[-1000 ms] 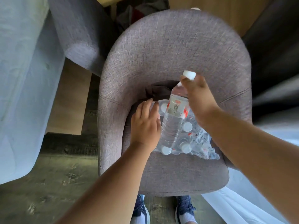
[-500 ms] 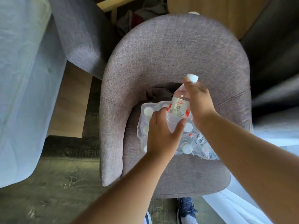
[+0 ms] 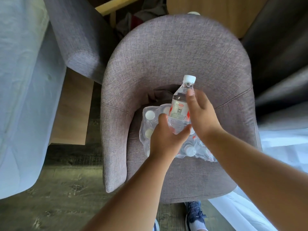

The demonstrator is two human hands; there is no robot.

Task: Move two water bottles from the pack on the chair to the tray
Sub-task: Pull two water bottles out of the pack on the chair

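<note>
A clear water bottle [image 3: 179, 106] with a white cap and a red-and-white label is held upright above the shrink-wrapped pack of bottles [image 3: 148, 121]. The pack lies on the seat of the grey fabric chair [image 3: 175, 52]. My left hand [image 3: 166, 139] grips the bottle's lower body from below. My right hand [image 3: 202, 117] is beside the bottle on its right, blurred, with the fingers stretched out and loose from the neck. Several white caps show through the pack's wrap. No tray is in view.
A second grey chair back [image 3: 75, 39] leans in at the upper left above a wooden panel [image 3: 71, 110]. White cloth [image 3: 23, 97] hangs on the left, and more white cloth [image 3: 246, 214] lies at the lower right. My shoes [image 3: 195, 214] stand under the seat's front edge.
My left hand came off the pack and closed on the bottle's lower body. My right hand, which gripped the neck, has slid down and spread its fingers.
</note>
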